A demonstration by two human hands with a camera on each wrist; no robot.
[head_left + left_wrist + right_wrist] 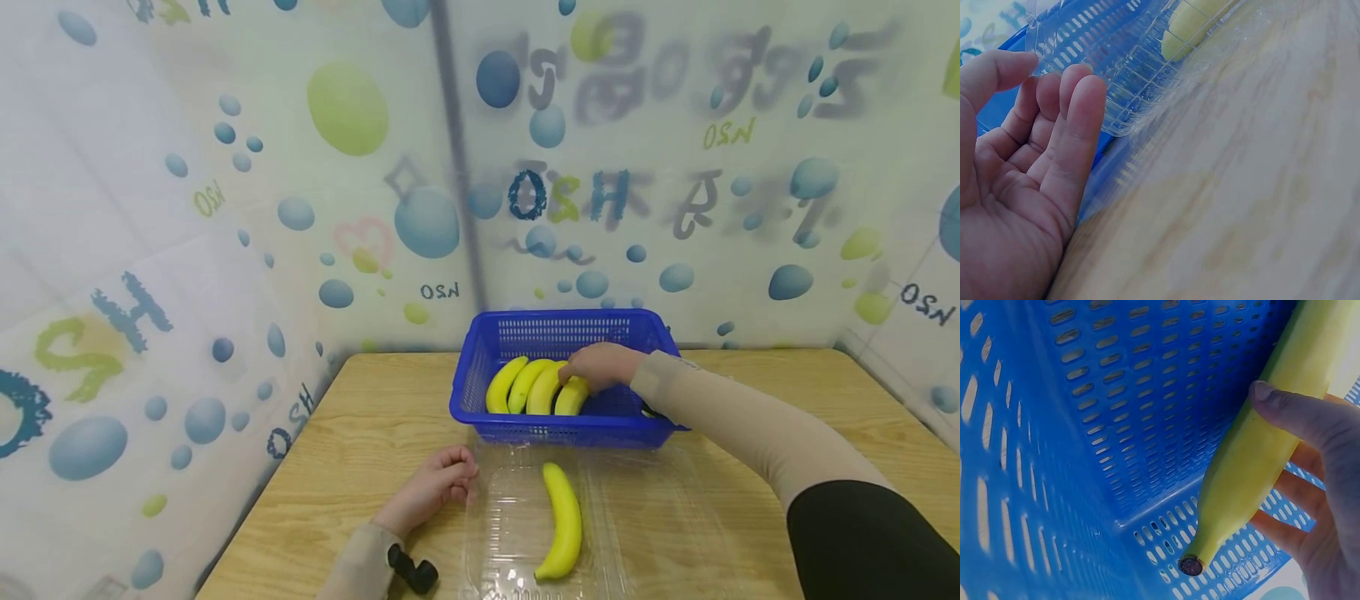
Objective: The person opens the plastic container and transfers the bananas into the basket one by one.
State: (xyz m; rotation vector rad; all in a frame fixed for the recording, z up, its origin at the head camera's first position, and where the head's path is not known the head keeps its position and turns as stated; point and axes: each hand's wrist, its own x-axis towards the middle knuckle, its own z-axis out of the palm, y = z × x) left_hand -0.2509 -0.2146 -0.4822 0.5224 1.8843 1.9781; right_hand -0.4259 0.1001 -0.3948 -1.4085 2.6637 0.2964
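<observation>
In the head view, my right hand (pixel 603 367) reaches into a blue plastic basket (pixel 577 432). It grips a yellow banana (pixel 1244 462), thumb on one side and fingers round the other, with the dark stem end pointing down in the right wrist view. More bananas (pixel 506 387) lie side by side in the basket's left half. My left hand (pixel 438 483) is at the left edge of a clear plastic container (pixel 495 533), fingers loosely bent, thumb and fingertips close to its rim. A single banana (pixel 566 525) lies inside that container.
The clear lid (pixel 660 525) is spread to the right of the container on the wooden table (pixel 375 400). The basket stands behind the container, near the table's back edge. A printed curtain (pixel 390 167) hangs behind and to the sides.
</observation>
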